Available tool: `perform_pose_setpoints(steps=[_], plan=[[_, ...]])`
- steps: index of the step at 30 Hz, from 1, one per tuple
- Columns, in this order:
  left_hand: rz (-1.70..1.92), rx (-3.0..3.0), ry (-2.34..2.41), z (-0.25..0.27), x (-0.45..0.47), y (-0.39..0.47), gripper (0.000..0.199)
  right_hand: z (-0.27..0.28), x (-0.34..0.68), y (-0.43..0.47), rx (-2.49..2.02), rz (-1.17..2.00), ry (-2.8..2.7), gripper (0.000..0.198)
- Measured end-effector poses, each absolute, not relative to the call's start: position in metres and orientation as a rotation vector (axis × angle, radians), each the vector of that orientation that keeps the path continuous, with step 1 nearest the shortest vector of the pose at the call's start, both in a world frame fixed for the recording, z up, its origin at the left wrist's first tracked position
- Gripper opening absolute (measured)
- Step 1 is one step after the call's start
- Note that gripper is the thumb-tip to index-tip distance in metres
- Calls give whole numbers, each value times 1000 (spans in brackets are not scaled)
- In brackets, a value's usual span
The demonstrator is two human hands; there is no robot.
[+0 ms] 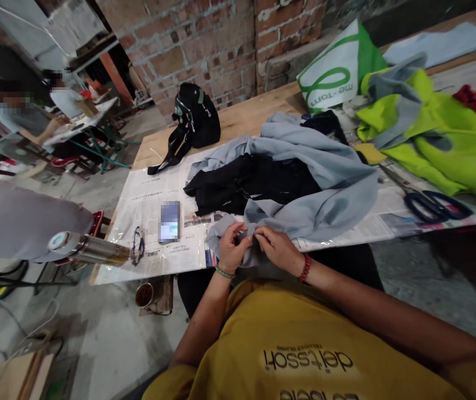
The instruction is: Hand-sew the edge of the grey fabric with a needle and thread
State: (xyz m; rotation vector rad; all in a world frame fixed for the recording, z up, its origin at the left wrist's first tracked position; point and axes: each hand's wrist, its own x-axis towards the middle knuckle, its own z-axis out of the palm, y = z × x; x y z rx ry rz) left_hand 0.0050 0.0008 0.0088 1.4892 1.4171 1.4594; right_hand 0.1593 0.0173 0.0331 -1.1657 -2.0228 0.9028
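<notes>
Grey cloth, apparently a garment (pixel 342 191), lies bunched across the table and reaches its front edge. There my left hand (pixel 233 251) is closed on a fold of it, thumb pointing toward the other hand. My right hand (pixel 278 249) pinches with thumb and forefinger right beside that thumb, against the grey cloth. Whatever sits between those right fingertips is too small to make out. A black garment (pixel 258 180) rests on top of the grey one, just beyond my hands.
Newspaper under clear plastic covers the table (pixel 132 191). Left stand a phone (pixel 169 222), glasses (pixel 138 245) and a steel flask (pixel 92 248) at the edge. Scissors (pixel 424 205) and a yellow-green garment (pixel 450 133) lie right. Behind are a black bag (pixel 200 116) and a carrier bag (pixel 330 75). People sit left.
</notes>
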Motion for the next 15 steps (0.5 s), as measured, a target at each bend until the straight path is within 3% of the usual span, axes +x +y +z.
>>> perform_pose_setpoints(steps=[5, 15], plan=[[1383, 1672, 1415, 13, 5, 3, 11, 32, 159, 16, -1150, 944, -1971, 10], [1373, 1730, 1309, 15, 5, 3, 10, 37, 157, 18, -1143, 1039, -1908, 16]])
